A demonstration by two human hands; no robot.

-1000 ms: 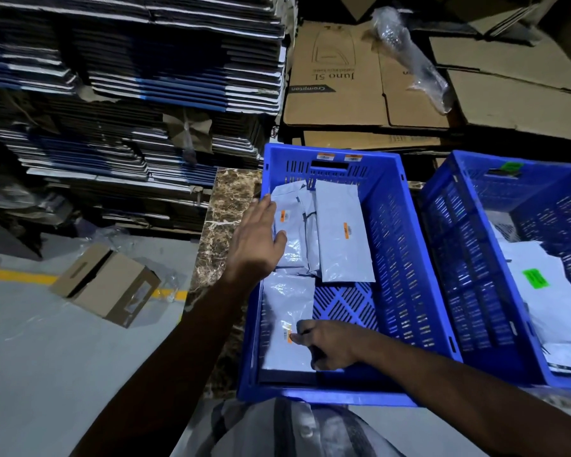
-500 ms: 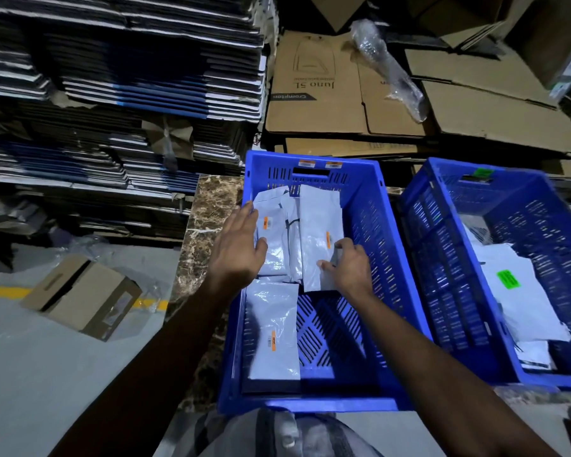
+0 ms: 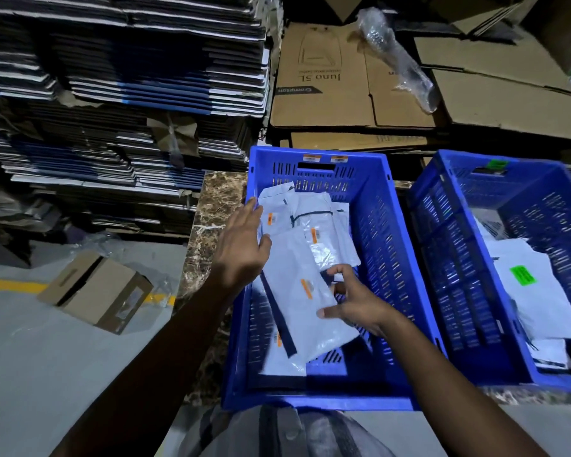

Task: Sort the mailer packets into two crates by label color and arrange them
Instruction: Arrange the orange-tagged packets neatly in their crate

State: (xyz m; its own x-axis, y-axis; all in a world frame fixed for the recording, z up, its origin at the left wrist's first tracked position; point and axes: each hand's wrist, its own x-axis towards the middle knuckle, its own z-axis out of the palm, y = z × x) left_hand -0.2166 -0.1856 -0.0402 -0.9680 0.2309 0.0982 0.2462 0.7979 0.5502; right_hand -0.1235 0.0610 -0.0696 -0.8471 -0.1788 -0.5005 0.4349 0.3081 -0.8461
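Inside the orange-label crate [image 3: 370,199], the right hand [image 3: 356,300] pinches 1 orange-labelled mailer [image 3: 305,291]; the left hand [image 3: 243,245], fingers straight, steadies the far pile [image 3: 297,212]. Lay it flat, edges squared against that pile.

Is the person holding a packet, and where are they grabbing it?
Yes. The right hand pinches an orange-label packet by its right edge. The left hand rests open beside the pile.

a warehouse: stacks of flattened cartons [image 3: 323,80] tower behind blue plastic crates [image 3: 386,258] on concrete floor.
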